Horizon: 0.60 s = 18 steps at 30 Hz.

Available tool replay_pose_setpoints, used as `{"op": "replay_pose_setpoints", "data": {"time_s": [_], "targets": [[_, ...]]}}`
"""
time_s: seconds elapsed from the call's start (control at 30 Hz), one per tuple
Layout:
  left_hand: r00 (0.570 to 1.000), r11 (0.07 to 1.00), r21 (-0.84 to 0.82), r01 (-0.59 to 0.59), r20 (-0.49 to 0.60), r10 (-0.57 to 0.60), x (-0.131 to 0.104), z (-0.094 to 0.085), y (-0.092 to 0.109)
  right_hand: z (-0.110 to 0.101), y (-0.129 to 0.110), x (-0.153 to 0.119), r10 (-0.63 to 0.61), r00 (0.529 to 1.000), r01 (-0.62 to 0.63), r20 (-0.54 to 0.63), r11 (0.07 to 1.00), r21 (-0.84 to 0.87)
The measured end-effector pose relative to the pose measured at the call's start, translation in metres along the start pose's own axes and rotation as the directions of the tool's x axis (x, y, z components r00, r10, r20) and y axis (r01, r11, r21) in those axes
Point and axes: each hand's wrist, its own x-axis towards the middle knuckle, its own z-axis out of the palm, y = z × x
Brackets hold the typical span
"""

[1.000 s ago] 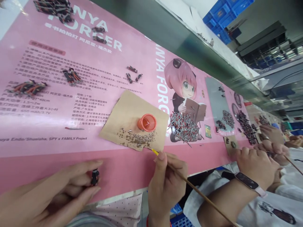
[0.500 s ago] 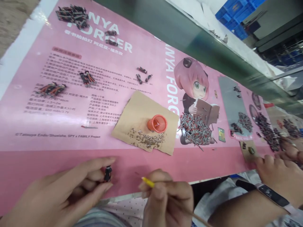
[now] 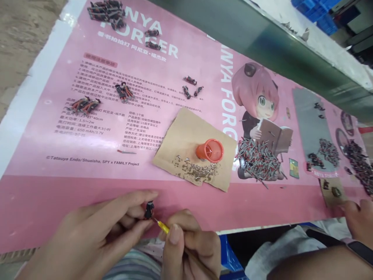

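Pink printed poster (image 3: 87, 155) covers bench; left hand (image 3: 96, 237) pinches small black part (image 3: 149, 210) upright between thumb and forefinger, right hand (image 3: 189, 249) fingers closed on yellow-tipped stick (image 3: 163, 228), tip touching part from lower right, stick slanting back toward body; orange cap (image 3: 210, 150) on cardboard scrap (image 3: 186, 132) well beyond

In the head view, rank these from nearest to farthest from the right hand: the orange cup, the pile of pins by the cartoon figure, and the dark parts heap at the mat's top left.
From the right hand:
1. Orange cup, on the cardboard just above the hand.
2. Pile of pins, up and to the right.
3. Dark parts heap, far top left.
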Motion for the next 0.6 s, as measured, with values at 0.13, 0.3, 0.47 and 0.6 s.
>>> {"op": "replay_pose_setpoints", "data": {"time_s": [0.13, 0.3, 0.47, 0.6], "targets": [[0.998, 0.992, -0.118, 0.054, 0.027, -0.051, 0.002, -0.005, -0.011, -0.007, 0.007, -0.008, 0.071, 0.997, -0.072, 0.020, 0.997, 0.037], [0.998, 0.984, -0.168, 0.064, 0.014, -0.063, 0.003, -0.010, -0.013, -0.008, 0.012, -0.010, 0.060, 0.997, -0.060, 0.040, 0.998, 0.004], [0.996, 0.993, -0.095, 0.065, 0.058, -0.060, 0.002, -0.011, -0.009, -0.010, 0.012, -0.007, 0.043, 0.998, -0.043, 0.048, 0.999, -0.002], [0.953, 0.952, -0.108, 0.287, -0.074, -0.295, -0.013, -0.012, -0.023, -0.004, 0.006, -0.013, 0.025, 0.999, -0.022, 0.035, 0.996, -0.085]]}}
